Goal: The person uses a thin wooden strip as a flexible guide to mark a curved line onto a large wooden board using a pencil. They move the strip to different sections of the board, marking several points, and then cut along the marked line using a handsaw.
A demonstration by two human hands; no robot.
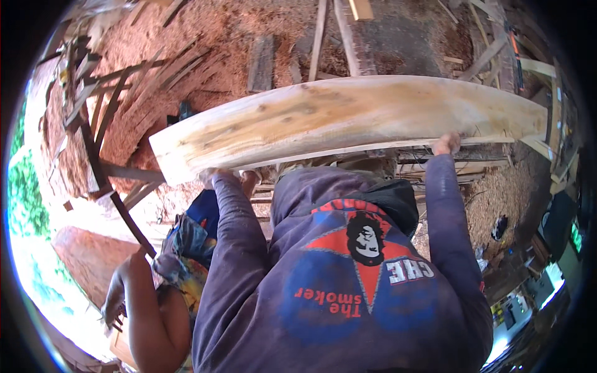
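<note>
A long, wide wooden plank (pixel 348 115) stretches across the view in front of me, its pale face marked with brown streaks and a few dark knots. Near its left end, my left hand (pixel 213 176) is closed on the near edge; glare blurs those fingers. Farther right along the same edge, my right hand (pixel 446 143) grips the wood with curled fingers. Parts of both hands' fingers are hidden. The plank covers part of what lies beneath it.
Close on my left is another person's bare arm (pixel 146 311). Wood shavings (pixel 230 28) cover much of the ground beyond the plank, with loose boards (pixel 261 62) on them. A frame of wooden beams (pixel 93 149) stands at the left; more timber (pixel 553 149) lies at the right.
</note>
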